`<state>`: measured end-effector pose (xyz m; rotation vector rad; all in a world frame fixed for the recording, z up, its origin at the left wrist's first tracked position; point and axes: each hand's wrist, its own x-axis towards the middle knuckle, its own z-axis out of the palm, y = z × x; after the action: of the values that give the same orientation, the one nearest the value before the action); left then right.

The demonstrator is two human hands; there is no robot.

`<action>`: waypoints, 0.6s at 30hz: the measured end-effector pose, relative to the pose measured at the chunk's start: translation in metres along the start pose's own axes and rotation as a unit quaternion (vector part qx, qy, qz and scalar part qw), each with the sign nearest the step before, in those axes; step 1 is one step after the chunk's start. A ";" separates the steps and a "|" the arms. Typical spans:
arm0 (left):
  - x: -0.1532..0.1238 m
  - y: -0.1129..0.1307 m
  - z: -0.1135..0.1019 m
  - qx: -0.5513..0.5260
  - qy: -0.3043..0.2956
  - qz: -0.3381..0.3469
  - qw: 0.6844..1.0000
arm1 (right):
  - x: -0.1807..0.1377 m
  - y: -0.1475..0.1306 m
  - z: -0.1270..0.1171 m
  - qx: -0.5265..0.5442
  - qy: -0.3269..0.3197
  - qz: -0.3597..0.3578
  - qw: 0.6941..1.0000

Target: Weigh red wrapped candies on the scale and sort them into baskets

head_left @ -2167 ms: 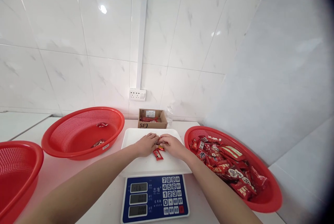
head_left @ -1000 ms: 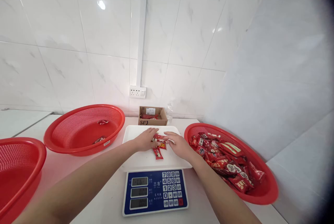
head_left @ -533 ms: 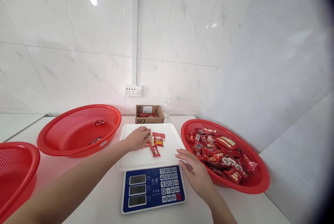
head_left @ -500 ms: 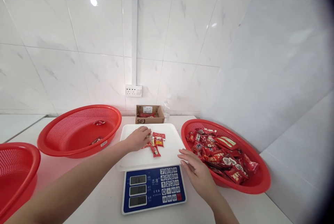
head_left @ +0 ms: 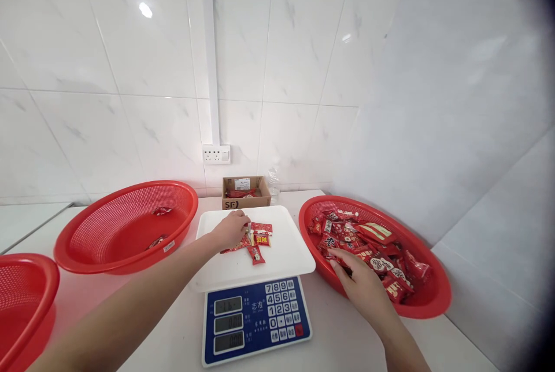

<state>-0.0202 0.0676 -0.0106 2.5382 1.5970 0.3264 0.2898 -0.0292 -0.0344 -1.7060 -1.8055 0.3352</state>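
Observation:
My left hand is over the white weighing tray, its fingers curled and pinched on a small snack packet whose form is mostly hidden. Beside it on the tray lie several red packets, among them a red and yellow packet and a small red packet. My right hand reaches over the near left rim of the right red basket, with thumb and fingers closed around a red packet at the pile's edge. Below the tray is the scale's blue panel, with keys and three displays.
Two more red baskets stand at the left: one holds a couple of packets, the other is cut off by the frame. Behind the tray are a cardboard box with red packets and a clear bottle. Tiled walls close off the back and right.
My right hand has moved right, from beside the tray into the right basket, and closed on a packet. The left hand stays at the packets on the tray. The view has shifted slightly.

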 end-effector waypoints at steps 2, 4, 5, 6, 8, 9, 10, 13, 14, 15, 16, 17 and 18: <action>0.001 0.001 0.001 0.001 0.002 -0.007 1.000 | 0.000 0.000 0.001 -0.001 -0.010 0.004 1.000; 0.003 0.003 0.000 0.001 0.003 -0.012 1.000 | 0.000 0.000 0.001 -0.002 -0.016 0.009 1.000; 0.003 0.003 0.000 0.001 0.003 -0.014 1.000 | 0.000 0.000 0.002 -0.003 -0.017 0.013 1.000; 0.003 0.004 0.000 0.000 0.003 -0.015 1.000 | 0.000 0.000 0.002 -0.002 -0.019 0.016 1.000; 0.004 0.004 -0.001 -0.001 0.003 -0.015 1.000 | -0.001 0.001 0.002 0.000 -0.021 0.021 1.000; 0.004 0.004 -0.002 -0.003 0.004 -0.015 1.000 | -0.001 0.001 0.003 0.001 -0.021 0.022 1.000; 0.004 0.005 -0.002 -0.004 0.005 -0.015 1.000 | -0.001 0.001 0.002 0.001 -0.021 0.022 1.000; 0.002 0.006 -0.003 -0.010 0.015 -0.015 1.000 | -0.002 0.002 0.002 -0.002 -0.021 0.025 0.999; 0.002 0.008 -0.003 -0.012 0.020 -0.017 1.000 | -0.002 0.002 0.002 -0.004 -0.021 0.026 0.999; 0.001 0.009 -0.004 -0.014 0.024 -0.017 0.999 | -0.002 0.002 0.001 -0.005 -0.020 0.026 0.999; 0.000 0.011 -0.004 -0.017 0.027 -0.017 0.999 | -0.002 0.002 0.001 -0.005 -0.019 0.026 0.999; -0.001 0.013 -0.003 -0.020 0.027 -0.014 0.999 | -0.002 0.003 0.001 -0.004 -0.018 0.025 1.000; -0.001 0.015 -0.003 -0.023 0.022 -0.009 0.999 | -0.002 0.003 0.002 -0.004 -0.017 0.024 1.000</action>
<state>-0.0083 0.0597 -0.0046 2.4984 1.6064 0.4158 0.2914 -0.0304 -0.0381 -1.7602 -1.7954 0.3806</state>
